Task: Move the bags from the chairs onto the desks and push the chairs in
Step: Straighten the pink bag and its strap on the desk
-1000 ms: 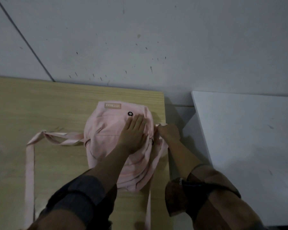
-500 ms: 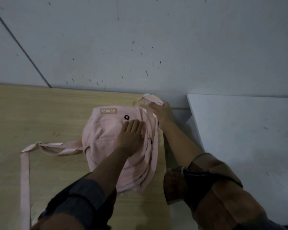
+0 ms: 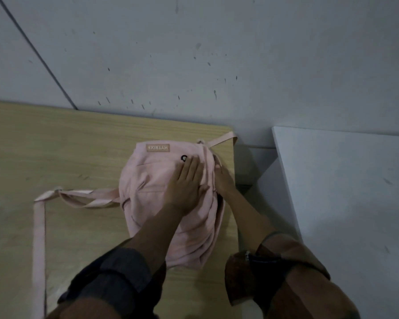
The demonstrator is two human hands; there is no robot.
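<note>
A pink backpack (image 3: pixel 152 180) lies flat on the wooden desk (image 3: pixel 55 146), near its right edge, with a small label at its far end. My left hand (image 3: pixel 187 183) presses flat on top of the bag, fingers straight. Against the bag's right side rests my right hand (image 3: pixel 224 180), fingers extended and holding nothing. One pink strap (image 3: pixel 38 238) trails across the desk to the left and toward me. Another strap (image 3: pixel 224 138) lies at the desk's far right corner. No chair is in view.
A white desk (image 3: pixel 343 180) stands to the right, separated from the wooden desk by a narrow gap. A grey wall (image 3: pixel 194 54) runs right behind both desks.
My right hand lifted the right strap up over the bag, let it go at the far right corner, and came back down to the bag's side. My left hand stayed pressed on the bag.
</note>
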